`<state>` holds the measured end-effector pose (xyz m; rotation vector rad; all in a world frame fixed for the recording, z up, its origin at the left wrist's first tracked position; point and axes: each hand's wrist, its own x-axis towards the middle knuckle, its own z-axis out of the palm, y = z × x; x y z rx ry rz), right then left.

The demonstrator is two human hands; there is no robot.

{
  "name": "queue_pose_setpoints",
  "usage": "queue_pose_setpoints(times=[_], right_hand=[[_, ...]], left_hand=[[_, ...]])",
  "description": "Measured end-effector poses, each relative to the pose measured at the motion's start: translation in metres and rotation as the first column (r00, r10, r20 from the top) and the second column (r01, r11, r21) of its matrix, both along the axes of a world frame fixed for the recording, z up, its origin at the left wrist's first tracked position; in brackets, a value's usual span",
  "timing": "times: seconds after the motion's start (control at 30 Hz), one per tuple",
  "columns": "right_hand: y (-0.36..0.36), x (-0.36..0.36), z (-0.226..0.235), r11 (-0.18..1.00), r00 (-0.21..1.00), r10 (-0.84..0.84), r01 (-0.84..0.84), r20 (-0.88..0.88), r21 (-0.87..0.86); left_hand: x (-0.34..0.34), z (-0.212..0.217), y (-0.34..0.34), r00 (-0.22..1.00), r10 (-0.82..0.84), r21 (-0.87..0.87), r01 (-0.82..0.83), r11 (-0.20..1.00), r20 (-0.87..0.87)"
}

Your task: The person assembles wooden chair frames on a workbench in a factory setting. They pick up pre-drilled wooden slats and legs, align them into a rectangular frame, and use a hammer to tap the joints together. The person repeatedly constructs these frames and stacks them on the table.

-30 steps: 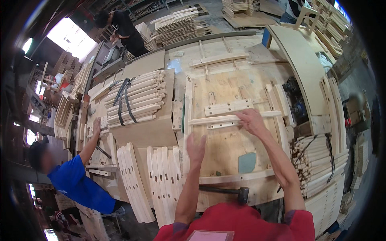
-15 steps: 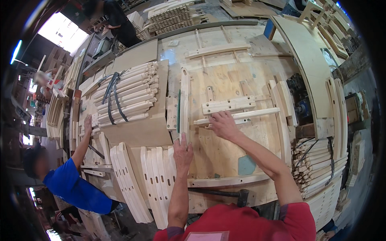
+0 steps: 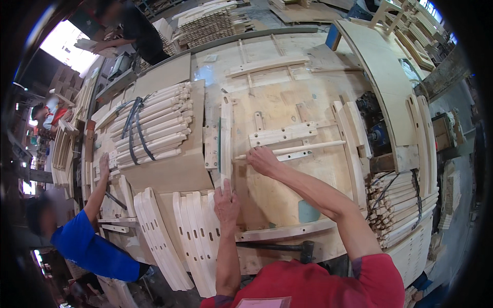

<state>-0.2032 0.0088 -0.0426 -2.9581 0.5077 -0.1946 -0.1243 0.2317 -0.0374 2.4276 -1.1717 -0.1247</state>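
A long pale wooden rail (image 3: pixel 226 131) stands lengthwise on the workbench, against a green-edged block (image 3: pixel 211 146). My left hand (image 3: pixel 226 205) is closed over its near end, fingers pointing away from me. Crosswise to the right lies a slim wooden bar (image 3: pixel 316 148) with narrowed ends. Near its left end my right hand (image 3: pixel 263 160) grips it from above, the fingertips partly hidden. That left end is very close to the rail's side; whether they touch I cannot tell. Just beyond the bar is a drilled wooden block (image 3: pixel 282 134) fixed to the bench.
A strapped bundle of wooden bars (image 3: pixel 154 123) lies left, above slotted boards (image 3: pixel 197 223). A hammer (image 3: pixel 303 250) rests at the near edge. Another strapped bundle (image 3: pixel 398 205) is at right. A co-worker in blue (image 3: pixel 95 246) reaches in from the left.
The slim bar has slid left, nearer the rail, and now shows a narrower side. My right hand has moved with it. My left hand stays at the rail's near end. The view has shifted slightly.
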Motion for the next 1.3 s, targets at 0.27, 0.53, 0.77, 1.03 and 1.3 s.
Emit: queue_pose_setpoints(times=[0.27,0.53,0.77,1.03,1.3], right_hand=[[0.004,0.007,0.024,0.981,0.996,-0.062,0.071,-0.058,0.182],[-0.001,0.022,-0.003,0.979,0.997,-0.058,0.049,0.042,0.196],[0.011,0.017,-0.016,0.968,0.982,-0.044,-0.004,0.185,0.252],[0.015,0.016,-0.018,0.954,0.935,-0.116,0.011,0.336,0.299],[0.012,0.014,-0.021,0.942,0.957,-0.056,-0.044,0.285,0.332]], left_hand=[[0.000,0.008,0.003,0.997,0.040,-0.017,-0.041,0.999,-0.061],[-0.002,0.011,-0.006,0.996,0.016,-0.019,-0.017,1.000,-0.089],[-0.004,0.015,-0.004,0.998,0.033,-0.003,-0.034,0.999,-0.060],[-0.002,0.017,-0.003,0.992,0.041,0.024,-0.039,0.999,-0.123],[0.004,-0.001,0.000,0.996,-0.004,-0.041,0.000,0.999,-0.086]])
